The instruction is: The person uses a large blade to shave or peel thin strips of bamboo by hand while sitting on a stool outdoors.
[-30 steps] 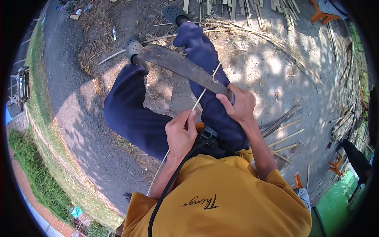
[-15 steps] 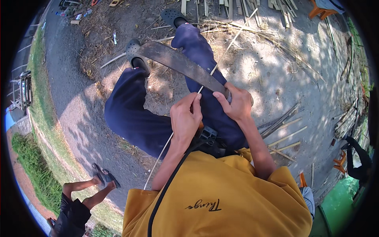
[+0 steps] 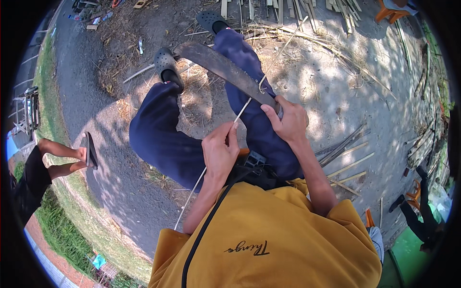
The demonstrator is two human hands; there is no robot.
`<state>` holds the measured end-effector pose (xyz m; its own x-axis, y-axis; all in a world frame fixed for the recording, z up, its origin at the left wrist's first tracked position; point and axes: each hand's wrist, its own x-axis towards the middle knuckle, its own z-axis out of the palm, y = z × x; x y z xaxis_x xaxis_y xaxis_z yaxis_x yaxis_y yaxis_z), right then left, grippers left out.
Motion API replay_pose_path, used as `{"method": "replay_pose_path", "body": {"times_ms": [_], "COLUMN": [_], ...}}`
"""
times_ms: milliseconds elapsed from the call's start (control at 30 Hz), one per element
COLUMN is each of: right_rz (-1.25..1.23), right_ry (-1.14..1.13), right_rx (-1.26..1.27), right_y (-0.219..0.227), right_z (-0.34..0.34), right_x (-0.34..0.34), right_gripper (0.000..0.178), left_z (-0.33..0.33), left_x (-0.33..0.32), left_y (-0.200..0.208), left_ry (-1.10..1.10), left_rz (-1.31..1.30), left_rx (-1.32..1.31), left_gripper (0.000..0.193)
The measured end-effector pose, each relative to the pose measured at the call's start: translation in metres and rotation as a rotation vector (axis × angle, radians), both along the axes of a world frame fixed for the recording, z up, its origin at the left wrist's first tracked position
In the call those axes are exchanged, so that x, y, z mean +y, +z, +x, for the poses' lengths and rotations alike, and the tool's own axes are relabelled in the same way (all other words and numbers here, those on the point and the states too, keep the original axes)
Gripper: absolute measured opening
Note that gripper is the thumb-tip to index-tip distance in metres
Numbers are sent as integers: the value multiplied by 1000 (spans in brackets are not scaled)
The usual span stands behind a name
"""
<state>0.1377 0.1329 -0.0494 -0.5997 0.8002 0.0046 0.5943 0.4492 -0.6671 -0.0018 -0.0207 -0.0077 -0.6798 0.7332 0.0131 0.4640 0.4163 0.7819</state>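
My left hand (image 3: 222, 149) pinches a thin pale bamboo strip (image 3: 244, 109) that runs back beside my left forearm. My right hand (image 3: 289, 120) grips the handle end of a broad dark machete (image 3: 221, 66), its fingers mostly closed round it and the thumb along the near side. The blade slants up and left across my thighs, its tip near my left shoe. The strip passes under the blade, close to the handle. Beyond it, the strip bends and a small curl of shaving stands at the blade's edge, over my right trouser leg (image 3: 240, 57).
Several split bamboo slats (image 3: 343, 14) lie at the top of the ground, with more slats (image 3: 345, 174) to my right. An orange stool (image 3: 391, 14) stands at the far right. One person's legs (image 3: 62, 156) show at left, another person (image 3: 420, 216) at lower right.
My left hand has drawn back toward me, pulling the strip. The strip beyond the blade now bends and carries a curl. The person at left has moved along the road.
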Motion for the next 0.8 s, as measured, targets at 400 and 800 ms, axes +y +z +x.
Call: {"method": "replay_pose_path", "body": {"times_ms": [400,800], "right_rz": [49,98], "right_ry": [-17,20], "right_rx": [76,48], "right_y": [18,38], "right_z": [11,12], "right_x": [-1,7], "right_gripper": [53,54], "left_z": [5,5], "left_x": [5,-3], "left_y": [21,42], "left_ry": [-31,6], "left_rz": [17,40], "left_rx": [11,73], "left_gripper": [6,7]}}
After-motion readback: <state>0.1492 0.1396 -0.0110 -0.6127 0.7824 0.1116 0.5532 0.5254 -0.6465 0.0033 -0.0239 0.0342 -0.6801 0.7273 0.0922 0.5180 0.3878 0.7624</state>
